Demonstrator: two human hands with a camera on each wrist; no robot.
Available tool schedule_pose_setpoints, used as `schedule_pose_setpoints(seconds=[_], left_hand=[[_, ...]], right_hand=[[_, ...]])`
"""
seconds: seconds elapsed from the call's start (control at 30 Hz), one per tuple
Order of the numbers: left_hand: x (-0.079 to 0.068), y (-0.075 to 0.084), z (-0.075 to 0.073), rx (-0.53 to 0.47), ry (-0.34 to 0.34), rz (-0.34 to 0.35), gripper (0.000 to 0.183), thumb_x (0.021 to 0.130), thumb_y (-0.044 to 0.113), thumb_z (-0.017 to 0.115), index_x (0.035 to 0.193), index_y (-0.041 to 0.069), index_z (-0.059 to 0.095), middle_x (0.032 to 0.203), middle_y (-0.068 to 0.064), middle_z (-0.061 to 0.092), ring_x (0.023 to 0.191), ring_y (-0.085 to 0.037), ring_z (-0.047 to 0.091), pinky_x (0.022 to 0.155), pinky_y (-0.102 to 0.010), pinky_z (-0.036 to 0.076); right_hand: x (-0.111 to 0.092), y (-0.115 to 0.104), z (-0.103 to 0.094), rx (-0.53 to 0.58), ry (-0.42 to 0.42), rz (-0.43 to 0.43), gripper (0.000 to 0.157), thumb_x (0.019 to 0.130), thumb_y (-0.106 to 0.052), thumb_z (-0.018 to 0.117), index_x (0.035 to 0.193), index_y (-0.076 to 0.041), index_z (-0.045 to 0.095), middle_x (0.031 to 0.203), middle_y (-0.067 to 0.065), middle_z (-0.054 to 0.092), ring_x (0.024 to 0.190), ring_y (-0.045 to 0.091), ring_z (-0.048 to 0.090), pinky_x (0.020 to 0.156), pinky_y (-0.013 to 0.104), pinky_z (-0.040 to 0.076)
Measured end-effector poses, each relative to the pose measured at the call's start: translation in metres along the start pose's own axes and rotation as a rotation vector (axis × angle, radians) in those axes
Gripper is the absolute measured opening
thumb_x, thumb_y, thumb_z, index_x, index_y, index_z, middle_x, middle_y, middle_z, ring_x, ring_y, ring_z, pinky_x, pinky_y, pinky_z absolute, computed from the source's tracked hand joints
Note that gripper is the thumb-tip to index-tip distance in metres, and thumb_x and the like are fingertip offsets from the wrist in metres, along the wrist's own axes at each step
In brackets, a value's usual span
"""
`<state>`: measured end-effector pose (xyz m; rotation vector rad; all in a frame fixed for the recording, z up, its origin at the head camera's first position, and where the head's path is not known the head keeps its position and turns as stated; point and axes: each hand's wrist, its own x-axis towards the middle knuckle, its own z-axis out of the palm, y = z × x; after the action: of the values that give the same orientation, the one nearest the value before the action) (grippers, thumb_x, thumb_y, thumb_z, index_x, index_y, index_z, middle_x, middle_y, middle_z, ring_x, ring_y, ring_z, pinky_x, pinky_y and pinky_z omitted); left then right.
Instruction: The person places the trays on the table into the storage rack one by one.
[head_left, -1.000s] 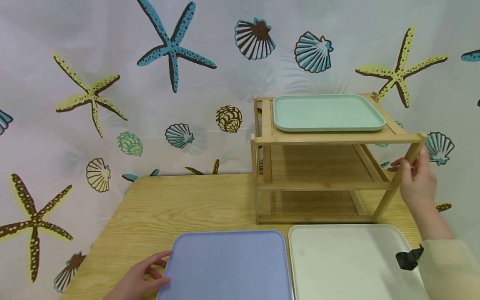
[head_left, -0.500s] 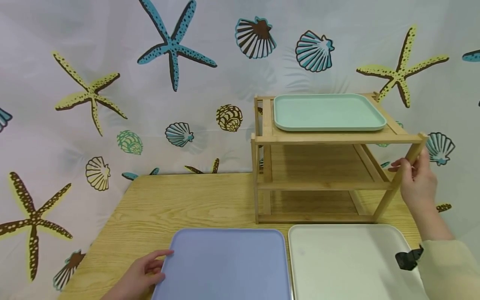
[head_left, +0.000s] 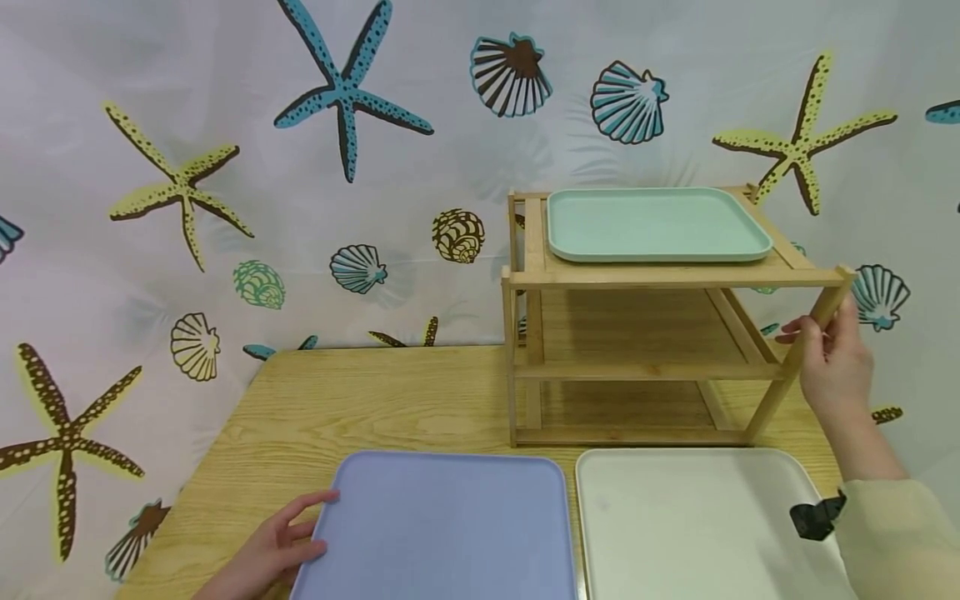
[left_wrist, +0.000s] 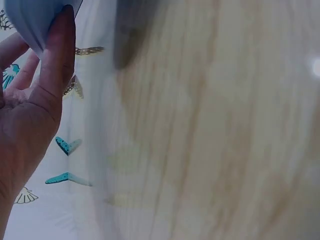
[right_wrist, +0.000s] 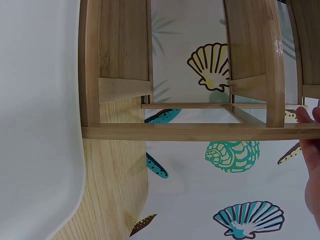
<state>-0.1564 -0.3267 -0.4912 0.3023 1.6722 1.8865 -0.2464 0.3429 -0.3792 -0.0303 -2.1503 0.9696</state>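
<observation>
In the head view, my left hand (head_left: 266, 546) holds the left edge of a periwinkle-blue tray (head_left: 442, 525) that lies at the front of the table. The left wrist view has the thumb and fingers of that hand (left_wrist: 32, 115) at either side of the tray's edge (left_wrist: 30, 20). On the right, my right hand (head_left: 840, 358) grips the front right post of a wooden three-tier rack (head_left: 645, 372), fingers curled behind the wood. The right wrist view shows only part of this hand (right_wrist: 313, 175) at the post (right_wrist: 200, 132).
A mint-green tray (head_left: 660, 225) lies on the rack's top tier. A cream tray (head_left: 705, 517) sits in front of the rack, right beside the blue one. Behind the wood-grain table (head_left: 375, 383) hangs a cloth (head_left: 420, 158) printed with starfish and shells.
The blue tray has shifted a little left and tilted slightly, with the left hand moving along at its edge. A narrow gap from the cream tray has widened. My right hand stays on the rack post.
</observation>
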Motion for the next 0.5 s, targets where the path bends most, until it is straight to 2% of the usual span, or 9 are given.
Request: schedule_pose_setpoints(seconds=[0.17,0.3,0.5], left_hand=[[-0.006,0.005,-0.002,-0.079,-0.067,0.022,0.053,0.104,0.002,0.038,0.135,0.043,0.050,0.126,-0.001,0.060,0.110,-0.021,0.060,0.085,-0.041,0.053],[-0.012,0.004,-0.004,-0.125,-0.057,-0.014,0.052,0.105,0.003,0.037,0.134,0.045,0.050,0.127,0.000,0.059,0.112,-0.020,0.059,0.088,-0.042,0.051],[-0.022,0.002,-0.002,-0.202,-0.055,-0.054,0.052,0.106,0.006,0.035,0.131,0.049,0.052,0.125,-0.001,0.059,0.109,-0.026,0.061,0.086,-0.046,0.052]], right_hand=[[-0.001,0.000,0.000,0.014,-0.001,0.000,0.043,0.105,-0.016,0.040,0.146,-0.022,0.034,0.083,-0.032,0.051,0.073,-0.020,0.052,0.070,0.003,0.038],[-0.001,0.000,0.000,0.016,0.004,-0.012,0.042,0.104,-0.016,0.040,0.146,-0.020,0.034,0.083,-0.033,0.050,0.073,-0.020,0.051,0.070,0.003,0.038],[0.000,-0.002,-0.001,0.018,-0.005,0.001,0.042,0.104,-0.015,0.040,0.145,-0.019,0.034,0.082,-0.031,0.051,0.073,-0.020,0.052,0.070,0.003,0.038]])
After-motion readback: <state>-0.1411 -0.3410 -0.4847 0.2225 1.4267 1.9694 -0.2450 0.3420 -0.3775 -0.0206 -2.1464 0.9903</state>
